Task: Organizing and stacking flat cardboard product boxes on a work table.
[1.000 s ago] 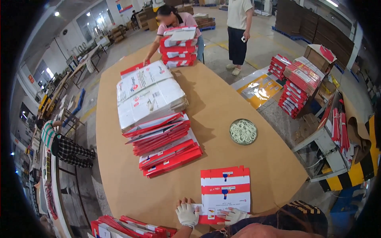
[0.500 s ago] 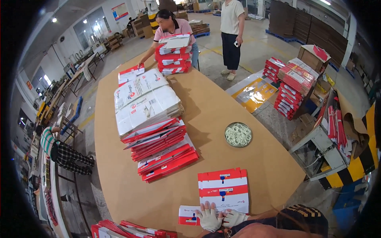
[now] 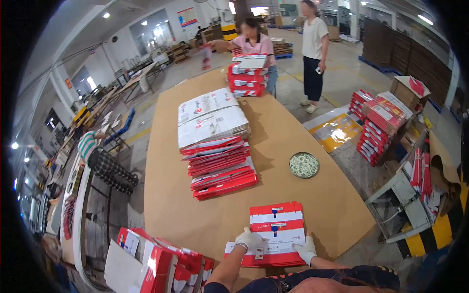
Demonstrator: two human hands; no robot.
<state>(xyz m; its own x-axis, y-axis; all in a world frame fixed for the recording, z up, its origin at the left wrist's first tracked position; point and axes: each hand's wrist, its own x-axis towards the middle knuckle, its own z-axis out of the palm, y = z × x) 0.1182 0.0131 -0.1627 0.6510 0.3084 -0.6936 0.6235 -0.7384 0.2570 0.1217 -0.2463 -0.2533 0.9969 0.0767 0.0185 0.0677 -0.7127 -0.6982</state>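
A flat red-and-white folded carton (image 3: pixel 277 219) lies on the brown tabletop close in front of me, with a red edge along its near side. My left hand (image 3: pixel 249 239), in a white glove, grips its left edge, its fingers curled over the border. On the opposite side my right hand (image 3: pixel 307 250), gloved as well, holds the right edge. Both thumbs lie near the top surface; the fingers beneath are partly hidden. Ahead and to the left, a tall pile of red-and-white flat cartons (image 3: pixel 222 178) sits under white ones (image 3: pixel 207 122).
A round dish of pale rubber bands (image 3: pixel 304 165) stands right of centre. More flat cartons (image 3: pixel 168 259) are at the lower left. Across the table a person in pink (image 3: pixel 250 41) stands behind another carton stack (image 3: pixel 245 80). A second person (image 3: pixel 315 41) stands beyond, and bundled cartons (image 3: pixel 372 139) are at the right.
My hands have spread from the near edge of the carton to its two sides. The view has swung left. The person in pink has lifted a red-and-white piece off the table, arm outstretched.
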